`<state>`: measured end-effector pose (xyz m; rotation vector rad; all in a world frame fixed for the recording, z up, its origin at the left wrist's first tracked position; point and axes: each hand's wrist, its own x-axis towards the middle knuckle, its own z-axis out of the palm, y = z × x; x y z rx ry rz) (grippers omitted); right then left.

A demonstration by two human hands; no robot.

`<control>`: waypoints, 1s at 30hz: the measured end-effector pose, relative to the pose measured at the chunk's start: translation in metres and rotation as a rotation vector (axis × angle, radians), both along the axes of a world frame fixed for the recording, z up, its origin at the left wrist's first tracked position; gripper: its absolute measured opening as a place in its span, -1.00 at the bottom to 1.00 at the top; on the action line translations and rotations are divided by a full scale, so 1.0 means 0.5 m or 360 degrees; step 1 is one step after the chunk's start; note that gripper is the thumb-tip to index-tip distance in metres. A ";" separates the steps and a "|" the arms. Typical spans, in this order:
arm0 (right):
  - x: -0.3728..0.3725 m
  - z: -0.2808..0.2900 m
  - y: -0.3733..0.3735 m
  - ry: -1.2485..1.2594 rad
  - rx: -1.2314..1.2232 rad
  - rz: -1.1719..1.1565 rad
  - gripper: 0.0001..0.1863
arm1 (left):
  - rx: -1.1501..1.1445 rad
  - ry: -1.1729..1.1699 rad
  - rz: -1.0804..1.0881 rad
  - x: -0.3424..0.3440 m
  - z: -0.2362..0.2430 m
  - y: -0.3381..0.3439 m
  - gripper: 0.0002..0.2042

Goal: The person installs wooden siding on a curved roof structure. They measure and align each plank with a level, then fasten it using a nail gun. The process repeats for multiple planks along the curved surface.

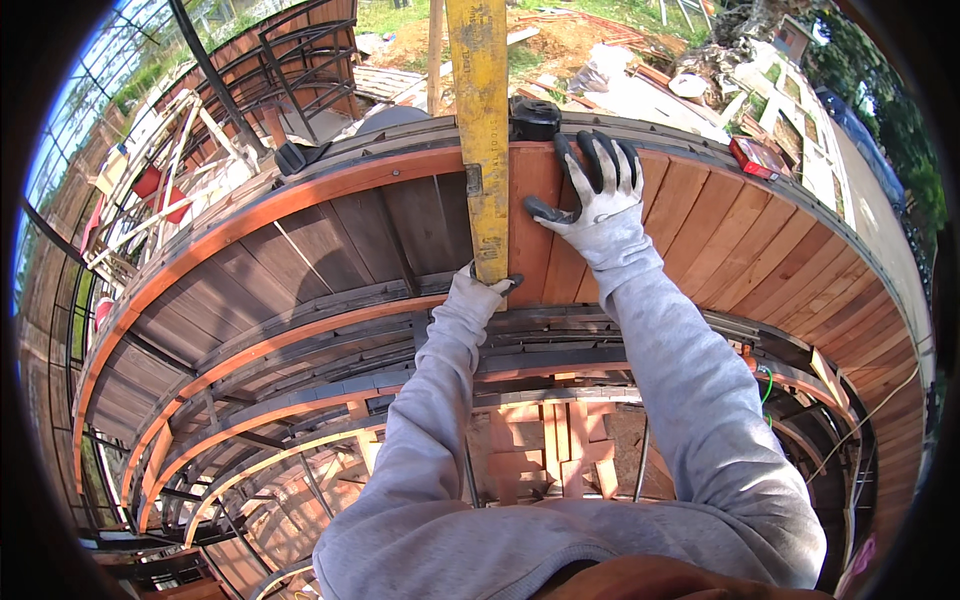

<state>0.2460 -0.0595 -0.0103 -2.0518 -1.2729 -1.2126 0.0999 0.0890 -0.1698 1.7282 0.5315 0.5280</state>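
A long, scuffed yellow spirit level (487, 120) lies across the curved wooden band, pointing away from me. My left hand (478, 296), in a pale work glove, is closed around its near end, the dark thumb tip showing at the right edge. Just right of the level, my right hand (600, 185) rests with spread fingers on the reddish-brown boards (715, 225). Its glove is white with dark fingertips. One board (534, 220) runs alongside the level, partly under my right thumb. A black, boxy object (534, 118) sits beyond it, next to the level.
Left of the level, a curved reddish strip (300, 207) edges darker weathered boards (330, 240). A small red box (754, 158) stands on the far rim at right. A black-headed tool (291, 157) lies on the rim at left. Below, curved framing (270, 385) steps down toward me.
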 end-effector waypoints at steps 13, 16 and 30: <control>0.012 -0.003 0.001 -0.0099 0.0102 0.0074 0.12 | 0.0012 0.0038 -0.0005 0.002 -0.010 0.007 -0.56; 0.009 -0.009 -0.003 0.0013 0.0098 0.0072 0.01 | 0.0111 0.0026 0.0043 0.002 0.002 -0.002 -0.67; 0.010 -0.004 -0.002 -0.0019 0.0112 0.0096 0.06 | 0.0037 0.0016 0.0031 -0.007 0.023 -0.015 -0.73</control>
